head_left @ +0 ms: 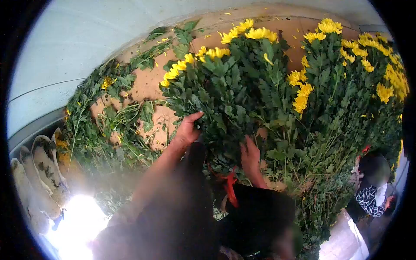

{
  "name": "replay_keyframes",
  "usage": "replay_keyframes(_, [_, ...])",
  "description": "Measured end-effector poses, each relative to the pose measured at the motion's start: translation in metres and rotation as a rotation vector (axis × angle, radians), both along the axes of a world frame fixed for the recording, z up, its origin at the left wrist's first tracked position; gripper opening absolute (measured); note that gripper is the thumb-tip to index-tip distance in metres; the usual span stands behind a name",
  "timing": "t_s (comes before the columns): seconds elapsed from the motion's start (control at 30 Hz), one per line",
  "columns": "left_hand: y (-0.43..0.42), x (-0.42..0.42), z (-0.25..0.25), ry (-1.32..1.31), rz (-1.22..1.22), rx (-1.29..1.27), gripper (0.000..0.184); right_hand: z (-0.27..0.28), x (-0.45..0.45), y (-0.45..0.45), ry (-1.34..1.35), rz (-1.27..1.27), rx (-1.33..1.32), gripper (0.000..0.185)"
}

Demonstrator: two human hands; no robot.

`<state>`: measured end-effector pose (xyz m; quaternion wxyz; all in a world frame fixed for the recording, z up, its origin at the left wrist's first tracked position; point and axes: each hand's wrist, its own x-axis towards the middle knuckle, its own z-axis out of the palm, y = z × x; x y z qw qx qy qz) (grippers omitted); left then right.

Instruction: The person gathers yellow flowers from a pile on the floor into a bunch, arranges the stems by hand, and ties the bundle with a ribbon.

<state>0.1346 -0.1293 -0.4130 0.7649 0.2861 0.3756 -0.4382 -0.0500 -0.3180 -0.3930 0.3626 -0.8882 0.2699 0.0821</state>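
A leafy bunch of yellow chrysanthemums (225, 93) lies in front of me, its blooms pointing away. My left hand (189, 129) grips its left side, thumb showing on the leaves and the other fingers mostly hidden. On the opposite side, my right hand (251, 157) presses against the lower foliage, fingers partly covered by leaves. Between my forearms, a red strip (230, 187) hangs near the stem ends.
More yellow chrysanthemums (329, 82) are heaped to the right. Loose leaves and stems (125, 115) litter the brown cardboard (147, 84) at left. Pale shoes (45, 169) stand by the left wall. Another person (375, 182) is at the lower right.
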Motion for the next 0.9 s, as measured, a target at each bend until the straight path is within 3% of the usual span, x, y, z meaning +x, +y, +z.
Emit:
replay_keyframes(0.1, [-0.005,-0.001,0.003,-0.045,0.006,-0.049,0.040,-0.012,0.001,0.002,-0.164,0.063,-0.030,0.037])
replay_keyframes(0.17, [-0.009,0.000,0.008,-0.024,0.029,-0.055,0.038,-0.020,-0.001,0.001,0.067,0.211,-0.084,0.041])
replay_keyframes(0.27, [-0.018,-0.002,0.013,-0.064,-0.052,-0.025,0.038,-0.011,0.004,0.004,0.061,0.256,-0.046,0.044])
replay_keyframes(0.37, [-0.020,-0.011,-0.006,0.005,-0.047,-0.030,0.039,-0.016,-0.005,0.008,-0.121,0.267,-0.100,0.045])
replay_keyframes(0.5, [-0.021,-0.020,-0.012,-0.082,-0.015,0.083,0.035,-0.004,0.009,0.011,-0.028,0.209,-0.070,0.044])
replay_keyframes(0.57, [-0.019,-0.018,-0.005,-0.044,-0.082,0.172,0.031,0.005,0.022,0.012,0.041,0.028,0.023,0.044])
replay_keyframes(0.7, [-0.018,-0.016,0.004,-0.090,-0.173,0.285,0.028,-0.029,0.002,0.015,-0.145,0.144,-0.065,0.044])
replay_keyframes(0.77, [-0.020,-0.020,0.008,0.032,0.030,0.140,0.031,-0.025,0.005,0.019,0.032,0.243,0.037,0.041])
replay_keyframes(0.9, [-0.005,-0.014,0.022,0.070,-0.091,0.103,0.033,-0.010,0.013,0.020,0.155,0.310,0.091,0.037])
